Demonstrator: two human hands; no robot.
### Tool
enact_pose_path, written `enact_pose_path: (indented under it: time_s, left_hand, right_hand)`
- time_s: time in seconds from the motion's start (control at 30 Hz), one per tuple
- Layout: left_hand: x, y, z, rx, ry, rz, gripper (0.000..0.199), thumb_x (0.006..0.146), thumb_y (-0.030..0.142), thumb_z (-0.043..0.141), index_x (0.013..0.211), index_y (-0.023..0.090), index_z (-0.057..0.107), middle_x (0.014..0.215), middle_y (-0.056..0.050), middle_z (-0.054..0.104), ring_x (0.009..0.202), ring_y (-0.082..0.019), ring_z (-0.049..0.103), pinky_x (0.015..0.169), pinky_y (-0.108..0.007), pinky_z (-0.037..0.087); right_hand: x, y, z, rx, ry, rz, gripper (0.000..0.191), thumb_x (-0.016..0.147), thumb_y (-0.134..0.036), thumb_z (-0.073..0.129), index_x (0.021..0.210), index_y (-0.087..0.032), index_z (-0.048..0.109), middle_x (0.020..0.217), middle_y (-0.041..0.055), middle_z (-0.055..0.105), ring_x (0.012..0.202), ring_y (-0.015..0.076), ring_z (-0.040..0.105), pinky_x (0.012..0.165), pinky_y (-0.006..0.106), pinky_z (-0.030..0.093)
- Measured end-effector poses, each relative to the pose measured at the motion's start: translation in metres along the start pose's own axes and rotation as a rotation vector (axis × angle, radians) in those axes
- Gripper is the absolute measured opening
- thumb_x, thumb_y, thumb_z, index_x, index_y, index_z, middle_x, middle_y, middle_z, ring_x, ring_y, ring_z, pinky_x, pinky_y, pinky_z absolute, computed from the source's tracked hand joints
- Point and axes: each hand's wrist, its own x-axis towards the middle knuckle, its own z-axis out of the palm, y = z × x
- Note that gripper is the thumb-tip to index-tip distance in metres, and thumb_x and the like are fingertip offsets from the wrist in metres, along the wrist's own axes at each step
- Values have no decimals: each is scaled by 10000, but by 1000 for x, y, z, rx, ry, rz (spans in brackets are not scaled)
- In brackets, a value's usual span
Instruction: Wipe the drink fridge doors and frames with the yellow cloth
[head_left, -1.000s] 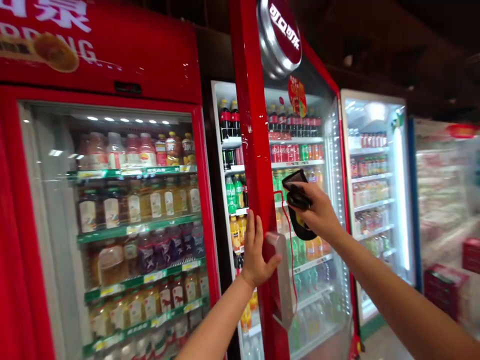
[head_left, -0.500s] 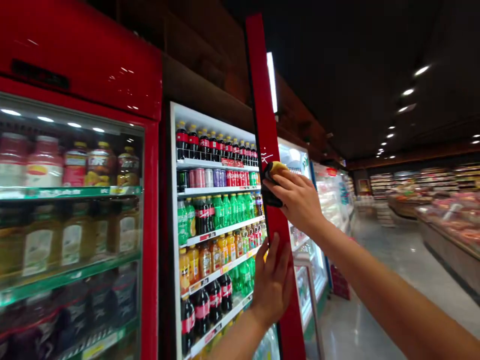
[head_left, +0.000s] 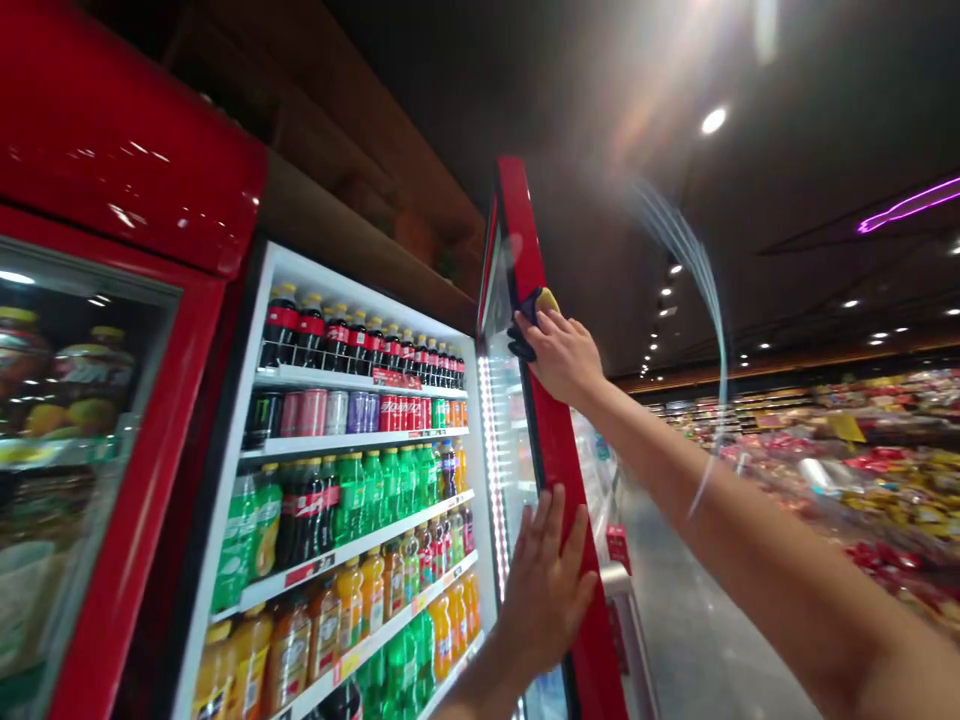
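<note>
A red-framed cooler door [head_left: 523, 225] stands swung open, its narrow edge towards me. My right hand [head_left: 562, 355] presses a dark cloth with a yellow part [head_left: 531, 305] against the upper part of that edge, fingers closed over it. Lower down, my left hand [head_left: 551, 580] lies flat on the same red frame with its fingers stretched out and nothing in it. Left of the door is the lit drinks cooler [head_left: 367, 258], its shelves full of cola bottles [head_left: 311, 328], cans [head_left: 315, 410] and green soda bottles [head_left: 352, 495].
Another red cooler [head_left: 135, 230] with a glass front stands close on the left. Beyond the door, a metal rail [head_left: 626, 610] rises near the grey aisle floor [head_left: 690, 610]. Packed goods displays [head_left: 885, 480] line the right side.
My view has turned and shifted, so more of the open cooler and the door's glass shows. My right hand still holds the cloth on the door edge; my left hand stays flat on the frame.
</note>
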Motion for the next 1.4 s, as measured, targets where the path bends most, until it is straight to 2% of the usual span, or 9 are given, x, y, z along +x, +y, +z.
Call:
enact_pose_path:
  time_s: [0.2,0.3,0.57,0.67,0.83,0.93,1.1,1.23,1.4]
  left_hand:
    - [112,-46,-19,-93,76,-10,805,1015,298,498,1669,203,39,1742,-117,62,1605,-319,17,1274,-578,275]
    - [151,-59,-25,-183,121,-6,796,1012,305,503,1669,215,64,1746,-100,6,1601,-314,-53,1287,-579,238]
    - [151,-62,-25,-191,196,1,804,1012,242,469,1668,280,5,1750,-66,-64,1597,-316,-98,1278,-612,252]
    - [150,-60,-25,-194,204,11,814,1013,247,476,1666,287,-8,1750,-64,-68,1597,-318,-103,1279,-616,245]
    - [151,-57,-23,-229,264,-3,812,1026,253,459,1664,300,-40,1755,-74,-18,1606,-316,-42,1289,-604,233]
    - [150,-55,-19,-258,312,-18,803,1042,281,432,1658,302,-82,1757,-78,-19,1610,-306,-12,1297,-584,228]
    - [140,-49,-6,-363,402,-83,789,1056,298,391,1653,263,-123,1757,-88,-64,1614,-284,-13,1316,-546,172]
    - [111,-40,9,-477,364,-108,792,1060,317,381,1649,244,-143,1754,-98,-82,1610,-278,-45,1317,-532,153]
    - [51,-26,31,-637,292,-61,790,1063,320,361,1640,230,-171,1743,-132,-95,1606,-300,-29,1301,-593,140]
  right_hand:
    - [78,22,-6,-12,39,64,590,1006,-304,437,1587,-216,391,1592,152,482,1449,315,434,1118,539,427]
    - [110,26,-8,-12,50,72,565,1025,-313,376,1583,-226,386,1577,149,493,1431,315,444,1091,560,450]
    - [202,45,-13,11,53,69,546,1012,-342,403,1554,-272,420,1584,124,478,1423,334,448,1073,587,471]
    - [214,50,-16,13,15,46,593,1001,-427,451,1570,-263,409,1623,125,431,1455,350,421,1090,600,460]
    - [180,46,-16,4,-11,-43,652,1022,-595,388,1570,-243,425,1628,140,431,1478,377,392,1111,633,429]
    - [148,45,-16,11,-43,-72,580,1077,-508,289,1580,-246,410,1626,108,448,1499,339,382,1127,594,438]
    - [93,42,-15,-15,-72,-108,535,1041,-344,464,1571,-277,443,1619,53,473,1518,281,382,1186,493,414]
    - [39,26,-15,-11,-119,-125,522,1028,-288,497,1550,-279,481,1616,38,479,1527,235,373,1204,439,397]
    - [-38,-5,-18,8,-218,-95,562,997,-205,520,1554,-266,476,1579,59,524,1519,234,389,1196,437,411]
